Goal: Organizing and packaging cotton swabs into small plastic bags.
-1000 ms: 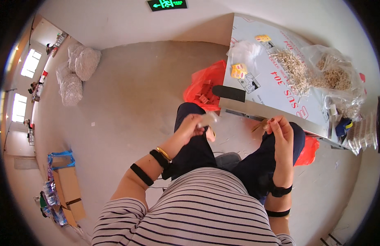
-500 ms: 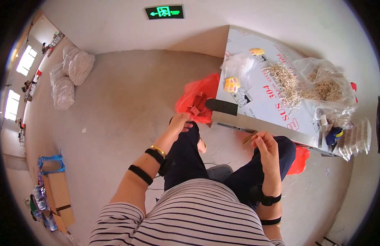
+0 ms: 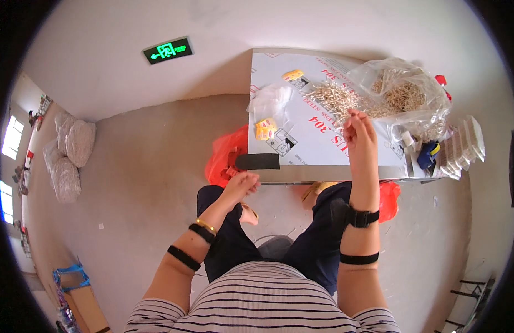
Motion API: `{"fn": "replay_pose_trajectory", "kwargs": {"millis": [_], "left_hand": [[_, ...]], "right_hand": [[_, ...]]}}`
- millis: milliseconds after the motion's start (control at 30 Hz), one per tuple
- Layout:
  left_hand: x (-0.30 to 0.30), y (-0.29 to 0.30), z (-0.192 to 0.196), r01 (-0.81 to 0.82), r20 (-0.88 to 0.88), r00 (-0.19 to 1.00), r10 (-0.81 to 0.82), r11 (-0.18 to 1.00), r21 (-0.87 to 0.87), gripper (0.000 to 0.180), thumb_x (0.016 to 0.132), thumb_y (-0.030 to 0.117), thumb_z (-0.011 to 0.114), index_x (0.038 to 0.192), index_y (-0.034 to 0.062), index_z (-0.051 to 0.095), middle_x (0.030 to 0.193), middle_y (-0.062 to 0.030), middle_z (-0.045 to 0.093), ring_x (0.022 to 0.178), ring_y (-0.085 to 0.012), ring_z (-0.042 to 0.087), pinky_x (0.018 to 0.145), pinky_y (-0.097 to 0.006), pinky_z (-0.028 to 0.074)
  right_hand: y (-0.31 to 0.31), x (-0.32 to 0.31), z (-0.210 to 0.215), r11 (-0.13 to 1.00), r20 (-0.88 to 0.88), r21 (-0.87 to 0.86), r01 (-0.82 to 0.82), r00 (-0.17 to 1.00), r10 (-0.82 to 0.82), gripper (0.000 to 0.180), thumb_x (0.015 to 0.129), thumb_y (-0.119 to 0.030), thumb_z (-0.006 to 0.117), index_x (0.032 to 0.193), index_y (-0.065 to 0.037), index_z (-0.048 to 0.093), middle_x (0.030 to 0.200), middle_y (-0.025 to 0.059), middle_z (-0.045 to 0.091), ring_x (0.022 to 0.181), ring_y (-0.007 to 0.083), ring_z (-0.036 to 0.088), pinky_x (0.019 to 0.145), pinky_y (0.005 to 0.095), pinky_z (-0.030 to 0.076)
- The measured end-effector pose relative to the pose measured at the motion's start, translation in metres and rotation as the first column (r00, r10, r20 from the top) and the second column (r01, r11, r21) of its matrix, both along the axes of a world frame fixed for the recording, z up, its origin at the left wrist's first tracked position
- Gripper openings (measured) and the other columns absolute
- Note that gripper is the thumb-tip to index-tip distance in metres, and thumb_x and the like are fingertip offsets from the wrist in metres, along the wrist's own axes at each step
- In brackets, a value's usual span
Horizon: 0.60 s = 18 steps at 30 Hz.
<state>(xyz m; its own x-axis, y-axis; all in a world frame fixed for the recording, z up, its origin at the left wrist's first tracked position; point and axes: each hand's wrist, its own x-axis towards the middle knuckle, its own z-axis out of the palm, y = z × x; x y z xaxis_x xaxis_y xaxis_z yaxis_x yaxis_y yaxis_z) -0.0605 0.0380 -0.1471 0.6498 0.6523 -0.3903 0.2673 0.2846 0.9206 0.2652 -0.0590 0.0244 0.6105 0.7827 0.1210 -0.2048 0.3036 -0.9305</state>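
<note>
Pile of small pale sticks: on the white table, just ahead of your right hand.
Your left hand hangs curled by the red bag (contents indiscernible); your right hand, fingers together, grip cannot be confirmed.

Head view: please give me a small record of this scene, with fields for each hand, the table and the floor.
left hand: low beside the table's near corner, over a red bag; grip content cannot be told
right hand: raised over the table, fingers together near a pile of small pale sticks
table: white sheet, clear bag of sticks, small yellow items, black strip, blue tool
floor: grey, white sacks far left
</note>
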Motion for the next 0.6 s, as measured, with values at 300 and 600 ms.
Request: {"fn": "replay_pose_trajectory", "kwargs": {"millis": [300, 600], "left_hand": [[0.153, 0.127, -0.065, -0.054, -0.008, 0.997, 0.075, 0.790, 0.611, 0.029, 0.094, 0.022, 0.069, 0.115, 0.0012, 0.068, 0.105, -0.0135, 0.076, 0.096, -0.0241, 0.073, 0.086, -0.037, 0.056], [0.226, 0.161, -0.068, 0.633, -0.627, 0.758, 0.180, 0.029, 0.773, 0.030, 0.083, 0.009, 0.073, 0.111, 0.0063, 0.063, 0.111, -0.0122, 0.066, 0.110, -0.0314, 0.065, 0.093, -0.045, 0.051]], "right_hand": [[0.069, 0.046, -0.021, 0.992, -0.351, 0.120, 0.043, 0.936, 0.002, 0.015, 0.103, -0.011, 0.061, 0.113, -0.002, 0.066, 0.086, 0.0024, 0.063, 0.071, 0.0068, 0.052, 0.064, 0.0198, 0.041], [0.091, 0.058, -0.045, 0.992, -0.220, -0.062, -0.114, 0.971, 0.098, 0.018, 0.102, -0.017, 0.061, 0.114, -0.004, 0.065, 0.089, 0.0008, 0.063, 0.078, 0.0087, 0.054, 0.072, 0.0229, 0.043]]}}
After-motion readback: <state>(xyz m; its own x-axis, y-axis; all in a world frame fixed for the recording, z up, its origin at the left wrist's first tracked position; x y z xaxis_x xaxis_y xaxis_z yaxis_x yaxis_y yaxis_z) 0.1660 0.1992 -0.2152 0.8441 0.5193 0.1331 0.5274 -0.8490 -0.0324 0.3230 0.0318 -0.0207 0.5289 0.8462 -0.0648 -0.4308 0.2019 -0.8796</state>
